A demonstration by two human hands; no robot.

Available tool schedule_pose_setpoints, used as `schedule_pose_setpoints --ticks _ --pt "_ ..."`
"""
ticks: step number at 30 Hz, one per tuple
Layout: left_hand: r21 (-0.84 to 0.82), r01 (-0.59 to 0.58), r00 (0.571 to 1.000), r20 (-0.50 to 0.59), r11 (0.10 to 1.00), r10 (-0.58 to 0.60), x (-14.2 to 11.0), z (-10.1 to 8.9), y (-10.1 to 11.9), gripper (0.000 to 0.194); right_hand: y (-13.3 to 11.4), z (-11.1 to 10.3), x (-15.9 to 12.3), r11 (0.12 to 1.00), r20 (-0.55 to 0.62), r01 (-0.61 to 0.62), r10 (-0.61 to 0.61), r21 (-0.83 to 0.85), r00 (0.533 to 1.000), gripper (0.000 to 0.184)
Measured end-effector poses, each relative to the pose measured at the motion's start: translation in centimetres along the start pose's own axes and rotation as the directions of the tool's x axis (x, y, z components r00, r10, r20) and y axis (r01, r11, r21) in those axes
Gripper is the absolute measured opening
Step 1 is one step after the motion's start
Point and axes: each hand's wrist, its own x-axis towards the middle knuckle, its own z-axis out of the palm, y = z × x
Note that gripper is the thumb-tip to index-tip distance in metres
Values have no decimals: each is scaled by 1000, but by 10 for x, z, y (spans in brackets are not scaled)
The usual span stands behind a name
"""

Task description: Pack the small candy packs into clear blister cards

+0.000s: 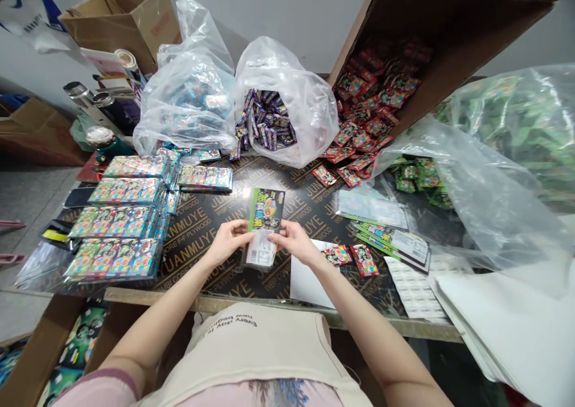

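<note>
My left hand (230, 240) and my right hand (295, 240) are closed on the two sides of a printed packaging card (266, 209), held over the dark plywood table. The card is black and green with colourful print. Its lower part is pale with a small label, and clear plastic shows around its bottom. Both thumbs press on the front; the other fingers are mostly hidden behind. Just right of my right hand, small red packets (365, 260) lie by a white sheet (309, 281). More printed cards (393, 242) lie farther right.
Stacks of multicoloured packs (112, 257) stand on the left. Along the back are plastic bags of blue packets (193, 105) and purple packets (269, 125). A tilted cardboard box (449, 30) spills red packets (359, 131). Green packets (417, 173) and a label sheet (415, 290) lie right.
</note>
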Motion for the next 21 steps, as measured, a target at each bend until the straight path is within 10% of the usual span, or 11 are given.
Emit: schedule_pose_setpoints --ticks 9,18,21 --pt "-158 76 994 88 984 -63 -2 1 -9 47 -10 -8 1 995 -41 62 -65 -79 997 43" --pt "-84 -11 998 -60 996 6 3 1 -10 39 10 -14 -2 965 77 136 -122 -226 990 47" --pt "-39 -17 1000 22 999 18 3 3 -13 34 -1 -12 3 961 -90 235 -249 -148 964 57"
